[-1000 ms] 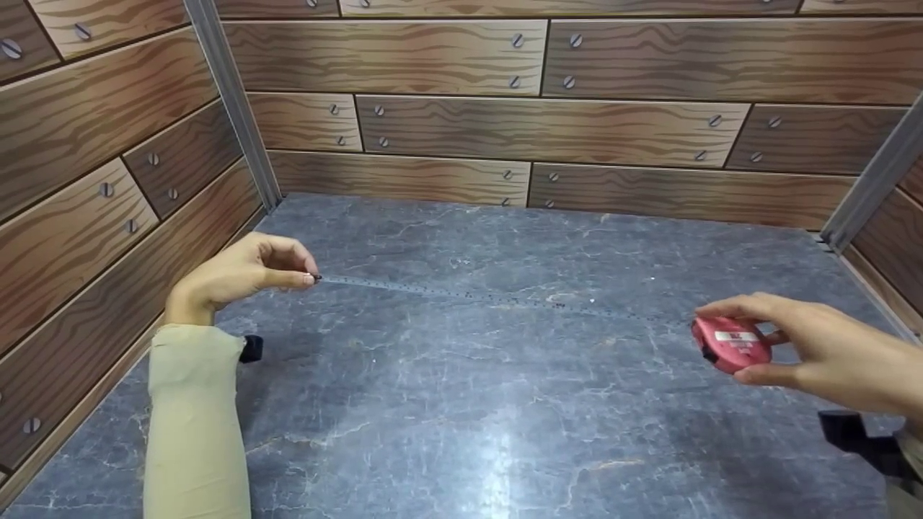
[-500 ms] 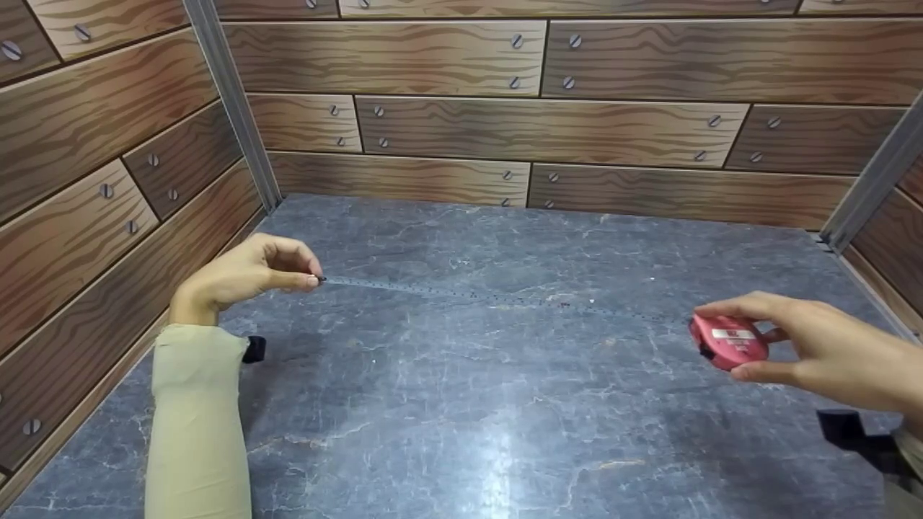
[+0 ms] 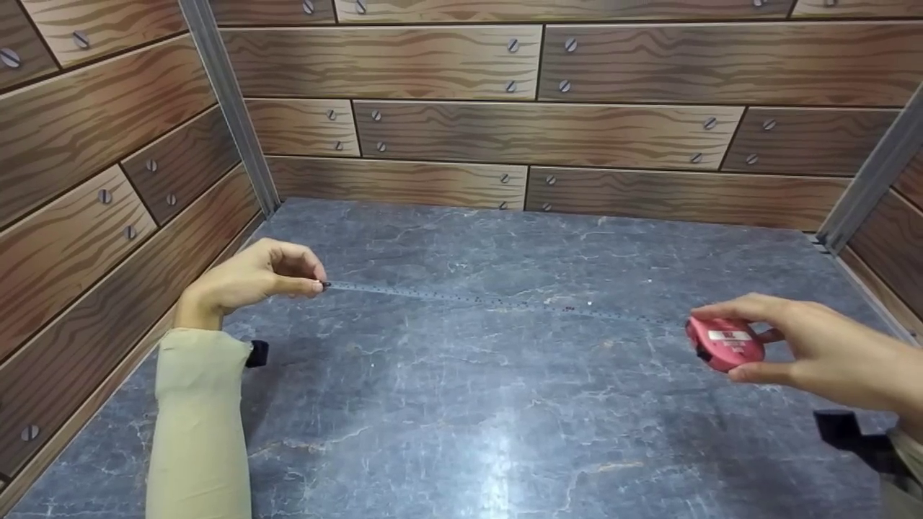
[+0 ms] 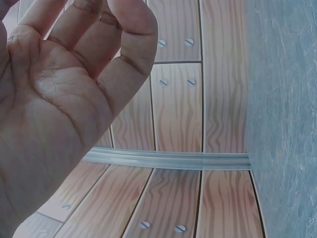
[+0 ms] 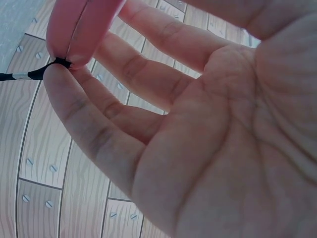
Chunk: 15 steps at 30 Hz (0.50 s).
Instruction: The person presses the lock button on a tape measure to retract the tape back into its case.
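Note:
A red tape measure [image 3: 727, 344] with a white label is held by my right hand [image 3: 815, 349], fingers along its far side and thumb at its near edge. From its case a thin, pale tape blade [image 3: 461, 298] stretches leftward across the head view. Its dark end tip is pinched between thumb and finger of my left hand [image 3: 252, 277]. In the right wrist view, a fingertip touches the case where a black cord [image 5: 37, 74] comes out. The left wrist view shows the left palm [image 4: 54, 99], with the fingertips and tape end cut off at the top.
Both hands are over a dark blue-grey marbled tabletop [image 3: 433, 389]. Wood-plank panels with printed screws form a back wall [image 3: 447, 130] and side walls. Metal posts [image 3: 238, 108] stand at the corners. A black camera mount [image 3: 840, 430] is near the right wrist.
The left hand has shifted slightly right with the tape end, and the right hand slightly left with the case. The head view has tilted a little. Both grips stay the same.

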{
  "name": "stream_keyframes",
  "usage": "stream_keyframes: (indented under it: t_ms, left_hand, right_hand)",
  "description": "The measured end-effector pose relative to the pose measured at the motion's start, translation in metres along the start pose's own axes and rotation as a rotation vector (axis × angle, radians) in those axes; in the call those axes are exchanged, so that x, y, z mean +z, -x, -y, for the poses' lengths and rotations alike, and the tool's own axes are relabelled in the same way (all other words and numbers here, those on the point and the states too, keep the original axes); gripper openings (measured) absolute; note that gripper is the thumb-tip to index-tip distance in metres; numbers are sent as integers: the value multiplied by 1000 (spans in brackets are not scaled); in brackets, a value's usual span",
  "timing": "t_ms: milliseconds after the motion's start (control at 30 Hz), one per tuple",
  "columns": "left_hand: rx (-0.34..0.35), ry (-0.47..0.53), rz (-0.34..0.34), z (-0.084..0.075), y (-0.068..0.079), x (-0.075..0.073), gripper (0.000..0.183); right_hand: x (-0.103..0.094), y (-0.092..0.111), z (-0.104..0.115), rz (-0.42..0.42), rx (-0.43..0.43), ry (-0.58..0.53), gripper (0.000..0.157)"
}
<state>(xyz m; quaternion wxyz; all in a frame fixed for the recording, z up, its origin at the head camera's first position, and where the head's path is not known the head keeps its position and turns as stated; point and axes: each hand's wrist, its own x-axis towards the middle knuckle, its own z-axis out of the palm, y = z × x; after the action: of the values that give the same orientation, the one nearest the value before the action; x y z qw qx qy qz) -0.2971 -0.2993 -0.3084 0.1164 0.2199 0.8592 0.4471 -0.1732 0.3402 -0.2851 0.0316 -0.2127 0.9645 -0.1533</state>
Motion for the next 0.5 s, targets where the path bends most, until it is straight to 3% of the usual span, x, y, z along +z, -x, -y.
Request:
stream_keyframes:
  t_ms: [500]
  left_hand:
    - [28, 4, 17, -5, -3, 7, 19]
  right_hand:
    - [1, -1, -4, -13, -24, 25, 72]
